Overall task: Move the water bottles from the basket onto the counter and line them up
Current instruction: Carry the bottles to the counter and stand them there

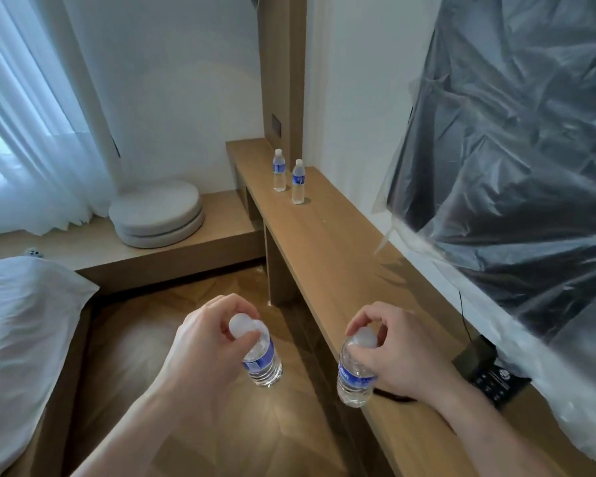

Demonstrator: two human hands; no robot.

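Each hand's fingers pinch a bottle by its cap

Wooden counter with two bottles

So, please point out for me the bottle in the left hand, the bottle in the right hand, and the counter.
Left-hand bottle (259,356), head view, on its blue label.
Right-hand bottle (353,378), head view, on its blue label.
Counter (327,235), head view, on its bare wooden top.
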